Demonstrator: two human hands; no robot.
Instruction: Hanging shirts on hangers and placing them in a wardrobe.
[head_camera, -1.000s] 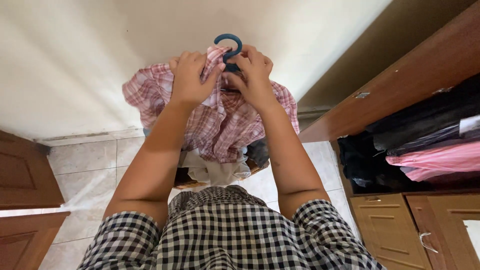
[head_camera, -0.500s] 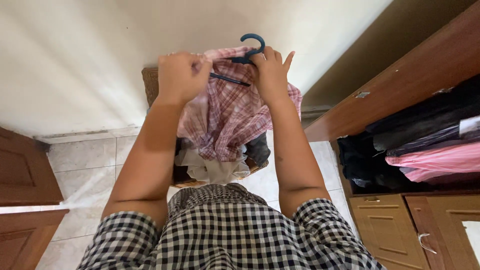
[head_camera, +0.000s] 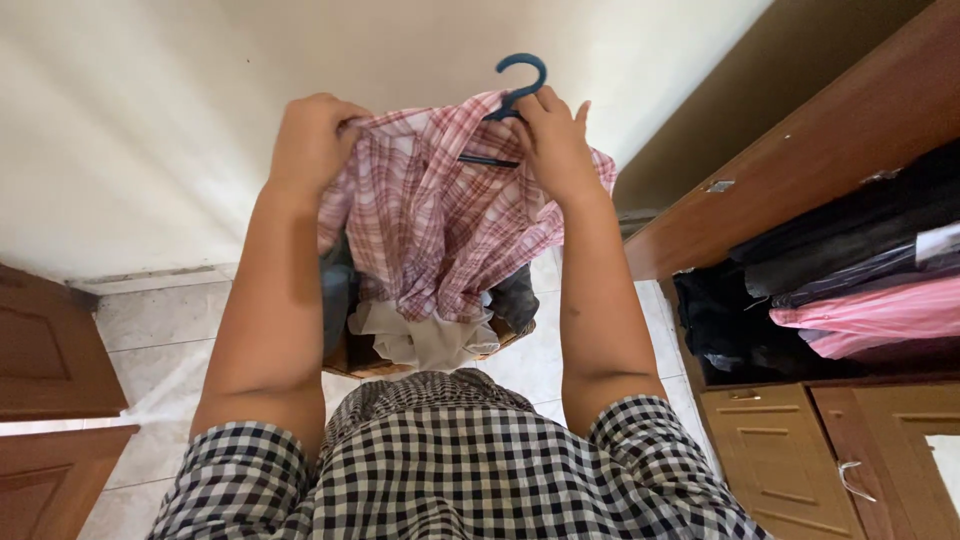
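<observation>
I hold a pink plaid shirt up in front of me, with a dark blue hanger inside its neck. My left hand grips the shirt's left shoulder and stretches the cloth outward. My right hand pinches the collar and the hanger just below its hook. The shirt's lower part droops over a basket of clothes on the floor.
An open wooden wardrobe stands on the right, with dark garments and a pink garment hanging inside and drawers below. A wooden door is at the left. Pale tiles cover the floor before a white wall.
My left hand has moved outward to the left along the shirt's shoulder, spreading the shirt over the hanger. My right hand and the hanger's hook have shifted right and slightly up.
</observation>
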